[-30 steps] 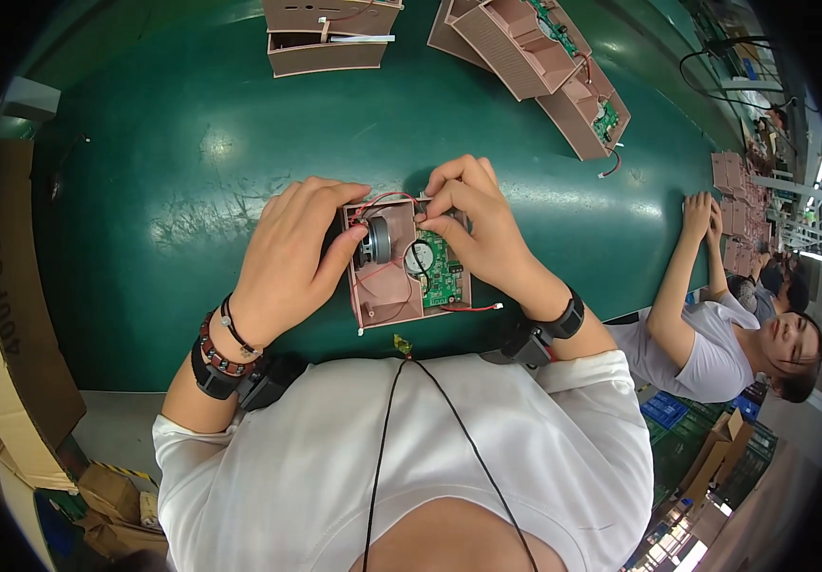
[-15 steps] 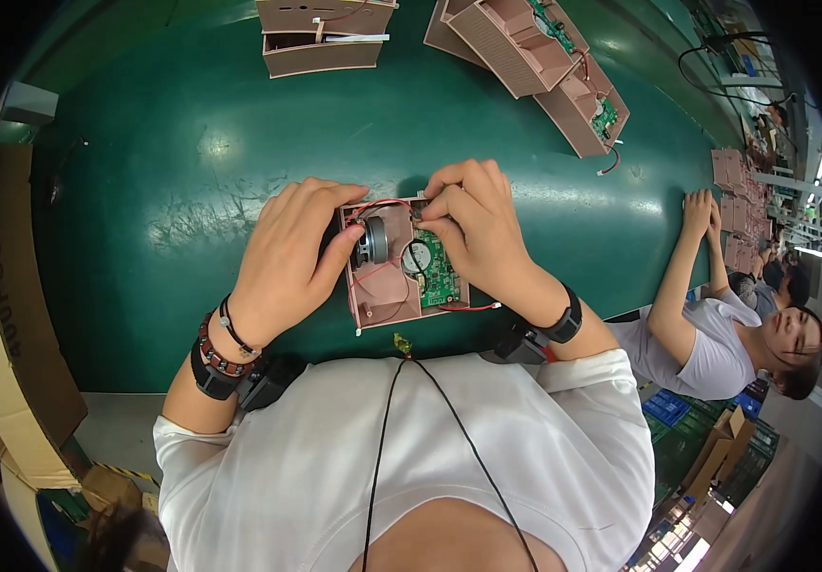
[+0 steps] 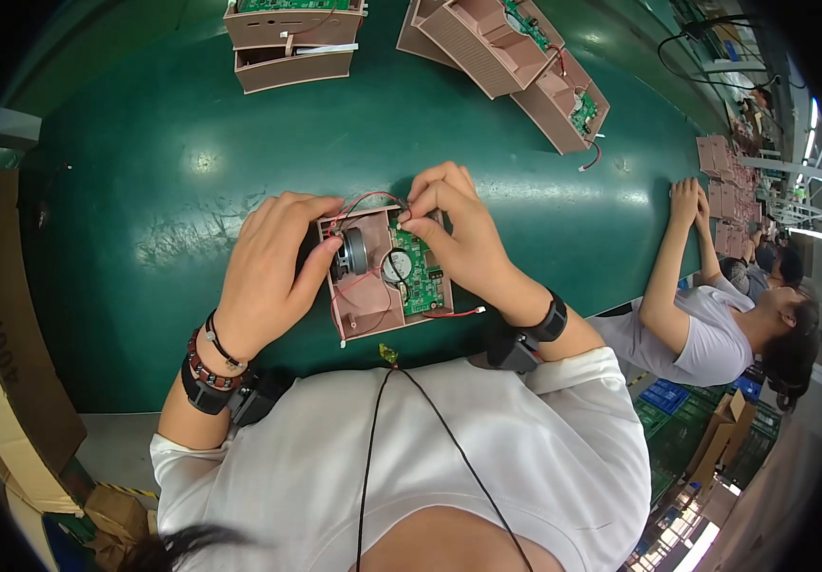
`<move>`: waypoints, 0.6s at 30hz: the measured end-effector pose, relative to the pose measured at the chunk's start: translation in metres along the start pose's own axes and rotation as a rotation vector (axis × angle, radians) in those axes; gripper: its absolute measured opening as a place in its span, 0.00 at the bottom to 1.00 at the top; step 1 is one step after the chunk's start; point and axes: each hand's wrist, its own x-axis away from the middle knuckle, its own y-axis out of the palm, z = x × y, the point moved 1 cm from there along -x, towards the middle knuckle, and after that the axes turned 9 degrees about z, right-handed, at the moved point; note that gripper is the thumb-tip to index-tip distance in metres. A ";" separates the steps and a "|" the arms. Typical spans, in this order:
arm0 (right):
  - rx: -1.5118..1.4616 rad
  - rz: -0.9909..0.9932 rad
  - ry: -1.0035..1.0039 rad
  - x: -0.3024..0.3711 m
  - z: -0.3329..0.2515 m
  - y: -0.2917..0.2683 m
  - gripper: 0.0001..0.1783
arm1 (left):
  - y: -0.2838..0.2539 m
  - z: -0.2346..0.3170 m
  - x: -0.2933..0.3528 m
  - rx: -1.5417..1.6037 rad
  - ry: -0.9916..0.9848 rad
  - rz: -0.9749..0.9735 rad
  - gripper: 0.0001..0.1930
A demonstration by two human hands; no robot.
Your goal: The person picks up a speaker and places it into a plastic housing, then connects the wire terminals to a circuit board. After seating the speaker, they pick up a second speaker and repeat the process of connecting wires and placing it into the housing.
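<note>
In front of me on the green table lies an open pinkish-brown plastic housing [image 3: 365, 322]. A round speaker [image 3: 354, 252] sits at its left side, and a green circuit board [image 3: 424, 276] with a round white part fills the right. My left hand [image 3: 270, 259] grips the housing's left wall, its thumb against the speaker. Over the far edge arches a red-and-black wire [image 3: 373, 195], running from the speaker side to my right hand [image 3: 460, 236]. There my thumb and fingers pinch its end above the board's far corner; the fingertips hide the tip. Another short red wire [image 3: 463, 312] sticks out at the near right.
Stacked housings [image 3: 294, 69] stand at the far left of the table, and more housings [image 3: 497, 52] with boards lie at the far right. A cardboard box [image 3: 25, 315] borders the left side. A co-worker's hands [image 3: 687, 198] rest at the table's right edge, near piled housings [image 3: 716, 157].
My right hand has drawn the wire end up slightly, and the red-and-black wire now bows higher above the far edge. The left hand keeps its hold. The whole view has shifted a little.
</note>
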 end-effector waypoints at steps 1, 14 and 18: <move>-0.002 -0.002 0.001 0.000 0.000 -0.001 0.08 | 0.000 0.000 0.000 0.004 -0.004 -0.001 0.13; 0.131 -0.022 -0.055 -0.002 -0.009 -0.002 0.07 | 0.001 -0.004 0.001 0.021 -0.016 -0.002 0.14; 0.201 -0.024 -0.115 -0.003 -0.011 -0.003 0.08 | 0.001 -0.004 0.001 0.020 -0.017 0.003 0.14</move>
